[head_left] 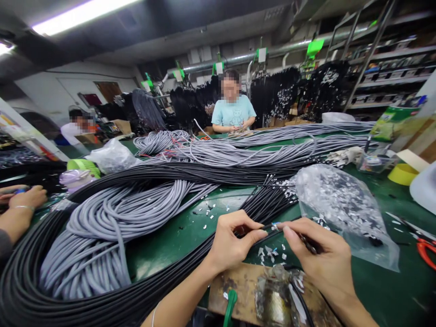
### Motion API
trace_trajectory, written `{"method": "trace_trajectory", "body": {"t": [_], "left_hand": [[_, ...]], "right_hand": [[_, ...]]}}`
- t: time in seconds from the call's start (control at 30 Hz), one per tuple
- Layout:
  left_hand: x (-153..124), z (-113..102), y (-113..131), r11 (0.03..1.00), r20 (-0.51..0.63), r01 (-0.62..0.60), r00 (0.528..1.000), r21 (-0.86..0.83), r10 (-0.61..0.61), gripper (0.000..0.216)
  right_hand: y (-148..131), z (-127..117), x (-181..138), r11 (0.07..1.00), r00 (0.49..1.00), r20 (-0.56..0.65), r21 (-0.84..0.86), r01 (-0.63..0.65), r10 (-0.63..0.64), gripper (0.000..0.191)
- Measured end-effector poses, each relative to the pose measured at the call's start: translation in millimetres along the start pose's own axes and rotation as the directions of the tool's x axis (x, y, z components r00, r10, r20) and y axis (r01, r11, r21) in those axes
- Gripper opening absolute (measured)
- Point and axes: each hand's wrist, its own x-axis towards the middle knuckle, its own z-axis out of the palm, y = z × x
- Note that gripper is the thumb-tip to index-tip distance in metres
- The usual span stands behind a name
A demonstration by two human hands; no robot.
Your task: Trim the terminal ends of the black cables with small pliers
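My left hand [235, 236] pinches a thin black cable [267, 226] close to its end, thumb against forefinger. At that end short blue and white wires [275, 225] show, and the fingertips of my right hand [320, 247] are closed at them. A dark, slim tool [308, 243] lies within my right palm, mostly hidden by the fingers. Just below both hands stands a worn wooden board [243, 277] carrying a metal block wrapped in clear tape [275, 299] and a green-handled piece [230, 305]. White and clear scraps [269, 254] lie behind the board.
Black cables [102, 304] curve around coiled grey cables [112, 218]. A clear bag of scraps [340, 204] and red-handled scissors [425, 250] are on the right. Another person's hand [29, 198] works at far left; a person in light blue [235, 111] sits across the green table [163, 252].
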Motion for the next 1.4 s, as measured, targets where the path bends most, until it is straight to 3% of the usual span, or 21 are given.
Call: {"method": "trace_trajectory", "body": {"t": [0.17,0.3,0.57,0.73,1.03,1.4], "left_hand": [[0.4,-0.1,3.0,0.983,-0.014,-0.142,0.989,0.115,0.145,0.008],[-0.5,-0.3,3.4,0.972,-0.012,-0.177,0.983,0.156,0.181,0.006],[-1.4,0.7,2.8,0.978,-0.027,-0.143,0.989,0.15,0.148,0.008],[-1.3,0.2,0.4,0.977,-0.01,-0.124,0.992,0.173,0.128,0.009],[-2.9,0.5,1.7,0.961,-0.003,-0.185,0.982,0.206,0.19,0.007],[-3.0,2.9,-0.4,0.996,-0.026,-0.026,0.999,0.086,0.028,0.014]], "right_hand": [[-1.6,0.6,2.6,0.998,0.998,0.023,0.008,-0.057,0.057,0.007],[-2.9,1.6,2.7,0.998,0.998,0.015,-0.004,-0.057,0.057,0.008],[2.6,4.2,-2.7,0.999,1.0,-0.01,-0.045,0.011,-0.011,0.01],[1.3,2.1,-0.7,0.998,0.997,0.04,-0.003,-0.067,0.067,0.011],[-2.3,3.0,1.9,0.996,0.996,-0.015,-0.005,-0.094,0.093,0.007],[-1.1,4.8,1.5,0.98,0.981,0.069,0.066,-0.188,0.183,0.007]]}}
